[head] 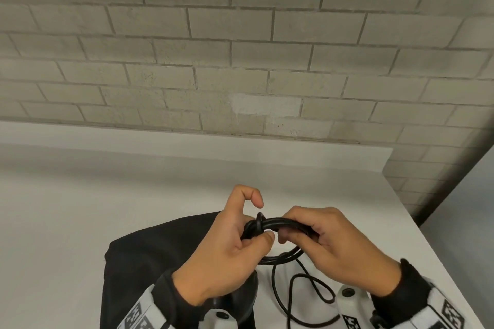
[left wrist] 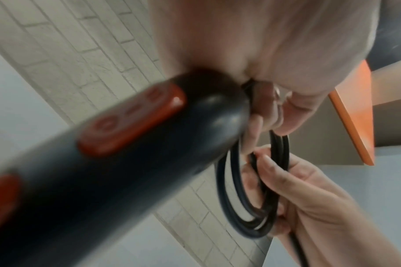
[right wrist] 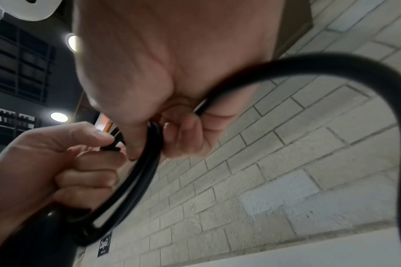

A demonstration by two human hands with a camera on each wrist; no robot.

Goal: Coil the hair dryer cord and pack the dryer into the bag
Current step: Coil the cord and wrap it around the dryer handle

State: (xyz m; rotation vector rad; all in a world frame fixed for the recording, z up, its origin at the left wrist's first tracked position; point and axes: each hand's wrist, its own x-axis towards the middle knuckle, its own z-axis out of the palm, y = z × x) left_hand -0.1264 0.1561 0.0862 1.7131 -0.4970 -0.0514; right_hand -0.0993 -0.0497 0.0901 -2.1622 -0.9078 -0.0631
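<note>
- The bag (head: pixel 149 256), black cloth, lies on the white tabletop (head: pixel 66 222) at the lower left of centre in the head view, partly under the left forearm.
- The left hand (head: pixel 230 246) is just above the bag; its thumb and curled lower fingers pinch one end of the coiled cord (head: pixel 280 224), while the forefinger arches up, clear of it.
- The dryer (left wrist: pixel 108 162) hangs below that hand: in the left wrist view its black handle with red buttons fills the lower left, blurred, and in the head view only a dark rounded part shows under the wrist.
- The coil runs across between the two hands, several loops bunched together, held off the tabletop.
- The right hand (head: pixel 336 246) has its fingers (right wrist: pixel 188 133) wrapped round the other end of the coil.
- Loose cord trails down from the coil and lies in slack loops on the tabletop at the lower right of centre.
- A grey brick wall (head: pixel 240 48) stands behind the tabletop.
</note>
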